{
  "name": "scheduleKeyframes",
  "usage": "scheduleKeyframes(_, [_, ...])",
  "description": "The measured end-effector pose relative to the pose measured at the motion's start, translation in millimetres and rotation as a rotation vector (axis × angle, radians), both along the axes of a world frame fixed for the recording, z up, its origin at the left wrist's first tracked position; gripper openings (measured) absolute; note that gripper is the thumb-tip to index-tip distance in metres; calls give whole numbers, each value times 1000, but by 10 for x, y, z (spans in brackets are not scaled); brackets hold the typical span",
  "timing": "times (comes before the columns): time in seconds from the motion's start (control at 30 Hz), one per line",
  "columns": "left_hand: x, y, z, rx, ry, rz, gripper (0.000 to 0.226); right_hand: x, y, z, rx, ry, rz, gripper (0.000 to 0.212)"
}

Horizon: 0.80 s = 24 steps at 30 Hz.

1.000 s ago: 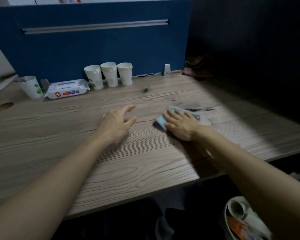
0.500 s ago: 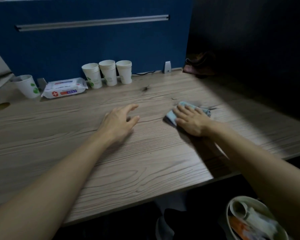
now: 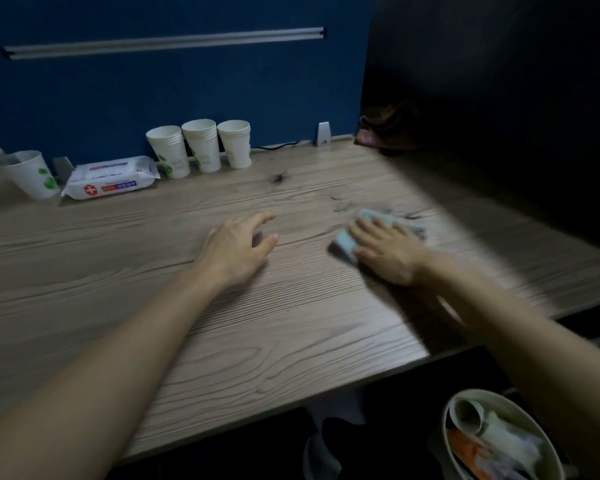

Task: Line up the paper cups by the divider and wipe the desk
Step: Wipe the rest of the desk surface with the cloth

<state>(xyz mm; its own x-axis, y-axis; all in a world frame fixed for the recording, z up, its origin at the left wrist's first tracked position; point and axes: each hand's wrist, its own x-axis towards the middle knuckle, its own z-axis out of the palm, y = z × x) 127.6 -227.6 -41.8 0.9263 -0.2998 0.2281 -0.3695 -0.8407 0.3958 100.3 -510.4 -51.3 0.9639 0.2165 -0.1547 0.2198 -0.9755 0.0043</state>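
Desk (image 3: 291,341) — cloth (image 3: 347,245) under right hand (image 3: 392,254), left hand (image 3: 236,251) beside.

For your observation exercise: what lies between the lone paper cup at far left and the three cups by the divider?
A wet-wipes pack lies between the lone cup and the three cups, seen in the head view.

Both bare forearms extended, left hand (image 3: 238,249) palm down, fingers relaxed, right hand (image 3: 388,252) flat, fingers straight

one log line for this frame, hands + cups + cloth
phase: wiping | right hand: flat on cloth | left hand: open, empty, on desk | cups: three stacks by divider
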Motion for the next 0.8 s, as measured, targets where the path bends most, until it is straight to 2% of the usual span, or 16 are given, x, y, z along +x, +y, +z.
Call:
scheduleKeyframes(0.1, [13,-99,-4,-14,-7,1,44,-414,457,-135,95,-103,230,61])
scheduleKeyframes(0.2, [9,-178,-26,15,-30,-3,45,-666,304,-152,165,-75,317,61])
scheduleKeyframes(0.27, [3,-178,-38,28,-31,-4,45,-563,-82,-143,119,-96,235,57])
scheduleKeyframes(0.37, [-35,-140,-49,42,-29,-13,45,-246,-706,-37,-30,-43,-47,53])
scheduleKeyframes(0.47, [-63,-123,-32,47,-27,-12,46,-43,-794,52,4,45,-208,56])
scheduleKeyframes(0.6, [-54,-211,10,28,-17,-4,49,-241,-142,-70,27,-45,26,58])
scheduleKeyframes(0.7, [-6,-286,25,41,-27,-18,49,-585,-32,-135,113,-91,206,58])
scheduleKeyframes(0.8, [30,-289,23,55,-25,-40,50,-528,-438,-103,105,-48,155,56])
